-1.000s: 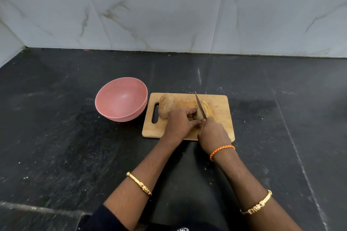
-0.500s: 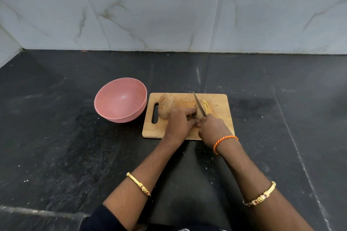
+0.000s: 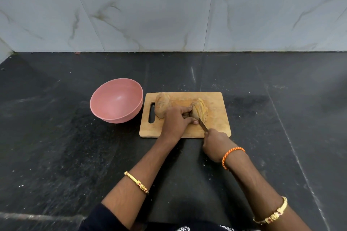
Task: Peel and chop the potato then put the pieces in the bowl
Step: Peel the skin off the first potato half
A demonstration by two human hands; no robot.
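Left hand (image 3: pixel 176 122) grip curled on sliced potato (image 3: pixel 201 111), right hand (image 3: pixel 216 144) grip clamped round knife (image 3: pixel 203 126).

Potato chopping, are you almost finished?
Not yet. One potato piece is already sliced, skin still on. The left hand steadies it while the right hand holds the knife in it. A second piece sits uncut on the cutting board, and the pink bowl has nothing in it.

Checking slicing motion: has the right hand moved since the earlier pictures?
Yes. The right hand has drawn back toward the person, past the cutting board's near edge, pulling the knife.
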